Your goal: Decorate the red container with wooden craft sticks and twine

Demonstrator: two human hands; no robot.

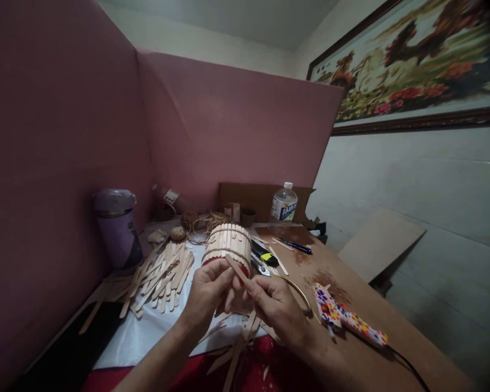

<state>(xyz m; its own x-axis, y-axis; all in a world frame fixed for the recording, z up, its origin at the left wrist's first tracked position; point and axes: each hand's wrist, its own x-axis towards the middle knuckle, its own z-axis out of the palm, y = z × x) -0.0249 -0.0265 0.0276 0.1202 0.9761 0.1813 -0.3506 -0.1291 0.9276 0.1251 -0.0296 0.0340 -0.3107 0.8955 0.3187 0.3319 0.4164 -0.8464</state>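
Observation:
Between my two hands is a flat wooden craft stick (237, 268), slanting down to the right. My left hand (210, 286) pinches it near its upper part, and my right hand (275, 305) grips its lower end. Just beyond my fingers stands a small barrel (228, 242) made of upright craft sticks, with twine bands round it and red near its lower edge. Loose stick pieces (239, 348) lie below my hands. A big pile of craft sticks (167, 277) spreads to the left of the barrel.
A hot glue gun (335, 307) with a flowered pattern lies at right, its cord trailing off. Behind the right hand are a utility knife (265, 254), a dark blue pen-like tool (298, 246) and a gold ring (306, 296). A purple tumbler (118, 231) and a plastic bottle (285, 204) stand farther back.

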